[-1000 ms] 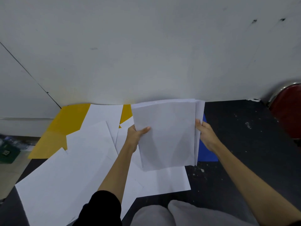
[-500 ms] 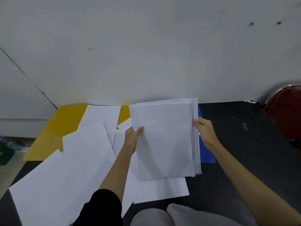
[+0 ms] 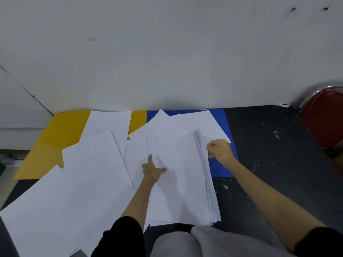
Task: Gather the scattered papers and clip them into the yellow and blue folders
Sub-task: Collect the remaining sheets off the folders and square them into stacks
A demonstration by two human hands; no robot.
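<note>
Head view: paper stack [image 3: 181,182] now lowered flat.

The scene was dim and evenly lit, with a cool grey cast and no glare. A soft shadow fell to the right of the left hand [image 3: 153,170] onto the stack of papers [image 3: 178,182] at centre frame. The white wall [image 3: 167,52] shaded darker toward the upper corners. Wide-angle distortion bowed the wall's base line and smeared the red chair [image 3: 324,117] at the right edge. The whole picture was slightly soft.
</note>
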